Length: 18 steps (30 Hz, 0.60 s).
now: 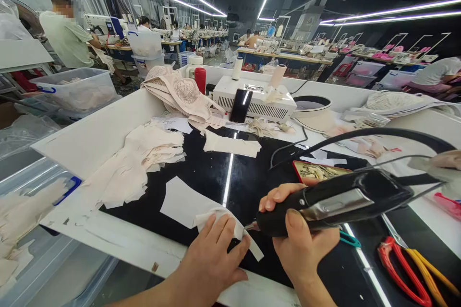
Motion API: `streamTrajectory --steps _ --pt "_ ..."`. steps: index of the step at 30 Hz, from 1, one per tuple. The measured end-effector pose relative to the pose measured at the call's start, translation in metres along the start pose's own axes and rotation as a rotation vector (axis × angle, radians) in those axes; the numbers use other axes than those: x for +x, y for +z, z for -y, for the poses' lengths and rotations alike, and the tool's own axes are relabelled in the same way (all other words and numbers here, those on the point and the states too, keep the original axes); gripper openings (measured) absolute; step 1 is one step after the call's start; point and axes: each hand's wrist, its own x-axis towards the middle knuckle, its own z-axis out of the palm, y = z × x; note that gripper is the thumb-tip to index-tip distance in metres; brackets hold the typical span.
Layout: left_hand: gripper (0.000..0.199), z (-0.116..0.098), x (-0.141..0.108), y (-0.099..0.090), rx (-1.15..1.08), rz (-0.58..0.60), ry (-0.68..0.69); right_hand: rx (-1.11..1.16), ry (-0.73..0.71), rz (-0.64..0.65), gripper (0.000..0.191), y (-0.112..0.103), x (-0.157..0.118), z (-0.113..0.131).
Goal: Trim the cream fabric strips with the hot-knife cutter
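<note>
My left hand (pixel 216 254) lies over a beige fabric piece (pixel 234 224), its fingers apart and pressing the cloth down, with a narrow strip showing past the fingertips. Under the cloth is a white curved pattern sheet (pixel 182 201). In my right hand (pixel 302 244) is a black corded handheld tool (pixel 334 199), gripped around its body. Its thin metal tip (pixel 252 226) points left and meets or nearly meets the fabric edge beside my left fingers. What the tip does to the cloth is too small to tell.
Red-handled scissors (pixel 401 268) and a yellow-handled tool (pixel 430 268) lie at the right. A shallow tray (pixel 320 171) holds small parts. Stacked beige pieces (pixel 140 158) sit left, another piece (pixel 232 144) ahead. A phone (pixel 240 105) leans on a white machine box (pixel 264 100); cables loop rightward.
</note>
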Motion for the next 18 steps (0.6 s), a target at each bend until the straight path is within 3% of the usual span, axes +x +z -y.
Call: streamTrajectory --steps 18 --pt "0.09 0.008 -0.001 -0.006 -0.117 0.018 0.008 0.003 0.008 0.005 0.035 0.008 0.002 -0.011"
